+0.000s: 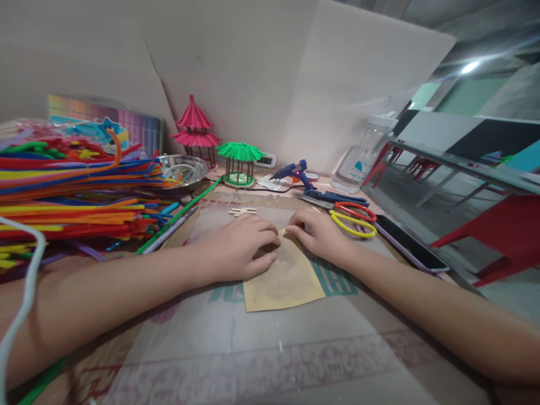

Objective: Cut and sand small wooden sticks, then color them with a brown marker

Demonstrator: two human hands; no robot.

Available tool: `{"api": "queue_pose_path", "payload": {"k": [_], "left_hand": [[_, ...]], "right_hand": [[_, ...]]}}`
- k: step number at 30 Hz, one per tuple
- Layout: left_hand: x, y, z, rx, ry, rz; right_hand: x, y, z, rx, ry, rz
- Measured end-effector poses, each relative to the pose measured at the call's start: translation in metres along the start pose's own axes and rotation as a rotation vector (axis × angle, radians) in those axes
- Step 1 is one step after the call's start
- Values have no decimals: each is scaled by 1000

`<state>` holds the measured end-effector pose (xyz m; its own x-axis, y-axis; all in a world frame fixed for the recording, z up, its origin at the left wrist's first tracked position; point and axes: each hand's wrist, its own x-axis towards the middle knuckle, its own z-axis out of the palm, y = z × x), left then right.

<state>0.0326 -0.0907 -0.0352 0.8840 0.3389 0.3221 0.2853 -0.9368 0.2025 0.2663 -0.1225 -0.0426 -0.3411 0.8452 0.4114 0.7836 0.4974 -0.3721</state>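
Bundles of colourful pipe cleaners [76,174] are heaped to the left of the left hand, beyond the forearm. Next come a metal bowl [192,181] and a pink-roofed pagoda [196,138], then a green-roofed pavilion [240,151], all beyond that hand. Short pale sticks [243,211] lie just past its knuckles. The left hand [253,242] rests with bent fingers over the left edge of a tan sheet [282,284], which lies on the counter [211,337] between both hands. A blue glue gun [297,173] stands farther away. The right hand [314,230] has thumb and forefinger drawn together at the sheet's far edge; whether either hand grips anything, I cannot tell. Scissors [332,210] lie just beyond the right hand, a clear bottle [358,160] farther off, and a phone [411,244] to its right.
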Motion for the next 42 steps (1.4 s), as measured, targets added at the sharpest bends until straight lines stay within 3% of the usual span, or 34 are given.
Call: {"api": "queue_pose_path", "payload": {"k": [5,10,15,19,25,33,42], "left_hand": [[1,-1,0,-72,16,-29],[0,0,-5,-137,129,-35],[-4,3,-9,-164,236,-33],[-5,7,-11,-166,255,-1],[-4,7,-11,-178,275,14],[-6,6,-8,-145,327,0],[-5,3,-9,-117,319,108]], "right_hand": [[-6,-12,-2,623,9,297],[-13,-34,-4,909,-81,305],[-16,-41,-2,916,-146,301],[-19,-46,-2,842,-201,282],[-19,-46,-3,761,-180,216],[-20,-45,0,778,-200,254],[-18,-46,-3,828,-213,271]]}}
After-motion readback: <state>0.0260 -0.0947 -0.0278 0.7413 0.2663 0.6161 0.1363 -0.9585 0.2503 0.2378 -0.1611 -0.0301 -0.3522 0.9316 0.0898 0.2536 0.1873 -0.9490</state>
